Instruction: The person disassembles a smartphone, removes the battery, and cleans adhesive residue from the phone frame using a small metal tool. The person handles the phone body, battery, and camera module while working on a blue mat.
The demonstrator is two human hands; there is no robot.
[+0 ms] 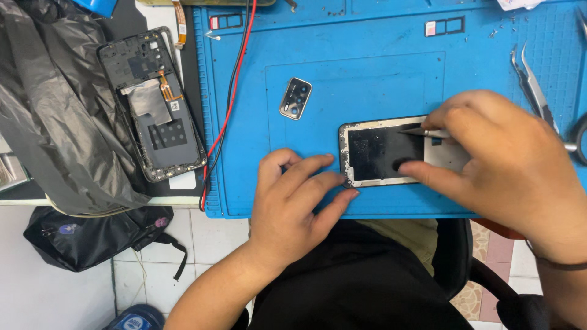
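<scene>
An opened phone frame (380, 153) lies flat on the blue work mat (367, 73), near its front edge. My left hand (293, 201) rests on the mat with its fingertips against the frame's lower left corner. My right hand (501, 159) covers the frame's right end. It grips thin metal tweezers (416, 130) whose tip points left over the dark inner surface, and one finger presses down on the frame's middle.
A small camera lens cover (296, 98) lies on the mat behind my left hand. A second opened phone body (153, 110) sits at the left beside a grey plastic bag (49, 110). Red and black wires (231, 91) run along the mat's left edge. Spare tweezers (533, 85) lie at the right.
</scene>
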